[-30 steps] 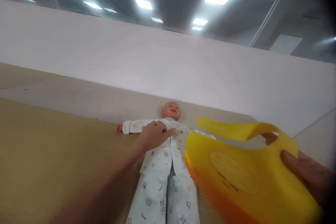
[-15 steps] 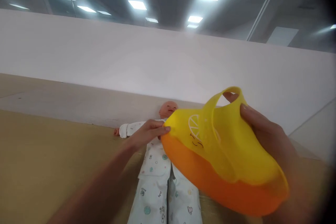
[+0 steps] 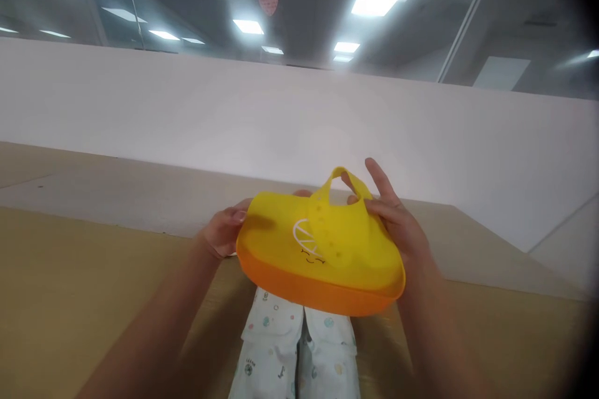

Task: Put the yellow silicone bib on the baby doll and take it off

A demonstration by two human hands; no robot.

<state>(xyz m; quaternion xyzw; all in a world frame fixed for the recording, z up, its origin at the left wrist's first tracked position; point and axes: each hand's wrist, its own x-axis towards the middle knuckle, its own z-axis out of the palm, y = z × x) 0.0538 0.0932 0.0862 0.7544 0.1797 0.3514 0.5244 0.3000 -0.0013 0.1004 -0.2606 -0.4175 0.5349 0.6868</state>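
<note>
Between my hands I hold a yellow silicone baby bib [image 3: 281,230] with an orange catch pocket, a lemon-slice print and a small smiling face. My left hand [image 3: 225,229] grips its left edge, thumb in front. The fingers of my right hand [image 3: 397,221] pinch the bib near the base of its looped neck strap, with one finger pointing up. Below and behind the bib lies a baby doll [image 3: 276,355] in white printed clothes. Its trouser legs and jacket hem show; the bib hides most of its upper body and face.
The doll lies on a tan surface [image 3: 93,280] that meets a pale strip and a white wall [image 3: 187,112]. Above the wall is a glass pane with paper hearts [image 3: 268,1] and reflected ceiling lights.
The bib has moved left and turned more level, its front now facing me over the doll's upper body. My left hand has shifted left along its edge; my right hand has moved left too.
</note>
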